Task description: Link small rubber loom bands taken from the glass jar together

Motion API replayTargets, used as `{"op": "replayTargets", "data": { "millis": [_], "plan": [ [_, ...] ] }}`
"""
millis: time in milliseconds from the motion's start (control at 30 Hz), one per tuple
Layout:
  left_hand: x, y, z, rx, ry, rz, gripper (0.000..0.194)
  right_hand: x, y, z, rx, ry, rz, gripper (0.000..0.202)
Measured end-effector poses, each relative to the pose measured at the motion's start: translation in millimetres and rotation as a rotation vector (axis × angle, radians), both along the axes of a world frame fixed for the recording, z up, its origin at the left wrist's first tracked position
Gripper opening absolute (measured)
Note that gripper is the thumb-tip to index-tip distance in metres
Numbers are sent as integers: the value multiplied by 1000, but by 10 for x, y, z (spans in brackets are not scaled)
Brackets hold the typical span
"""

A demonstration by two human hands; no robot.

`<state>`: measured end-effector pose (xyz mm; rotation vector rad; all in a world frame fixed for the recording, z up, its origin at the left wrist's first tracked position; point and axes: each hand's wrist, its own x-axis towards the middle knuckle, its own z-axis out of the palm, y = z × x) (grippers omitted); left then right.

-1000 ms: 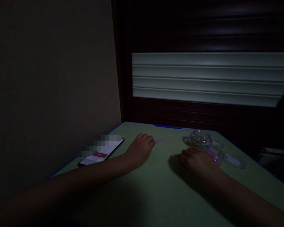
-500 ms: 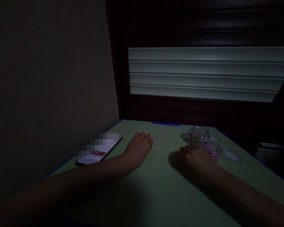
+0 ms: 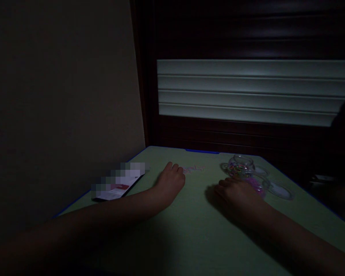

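My left hand [image 3: 171, 181] rests low over the table with its fingers bent and drawn together. Just beyond its fingertips lies a small patch of pinkish pieces [image 3: 194, 168], too dim to make out singly. My right hand [image 3: 238, 196] is curled, knuckles up, on the right side. Behind its fingers stands a clear jar [image 3: 241, 165] holding many-coloured bits. A second clear jar [image 3: 257, 184] with pink bits is partly covered by that hand. Whatever either hand pinches is hidden beneath the fingers.
A phone [image 3: 117, 188] with a lit screen lies left of my left hand. Two clear round lids [image 3: 280, 190] lie beside the jars. The green table [image 3: 189, 237] has a blue edge and meets a wall on the left. Dark panelling [image 3: 247, 134] rises behind it.
My left hand's fingers have shifted slightly and bunched closer by the pinkish pieces. My right hand stays almost still. A dim shape has appeared at the far right edge.
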<state>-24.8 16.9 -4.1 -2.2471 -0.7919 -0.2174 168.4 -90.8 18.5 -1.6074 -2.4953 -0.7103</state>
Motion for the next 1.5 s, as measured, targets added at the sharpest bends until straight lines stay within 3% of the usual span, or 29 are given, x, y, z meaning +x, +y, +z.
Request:
{"op": "replayTargets", "data": {
  "millis": [1167, 1500],
  "plan": [
    [-6, -29, 54, -24, -29, -42, 16, 22, 6, -26, -3, 3, 3, 24],
    [-36, 67, -16, -238, -287, -158, 16, 5, -11, 11, -7, 5, -5, 22]
  ]
}}
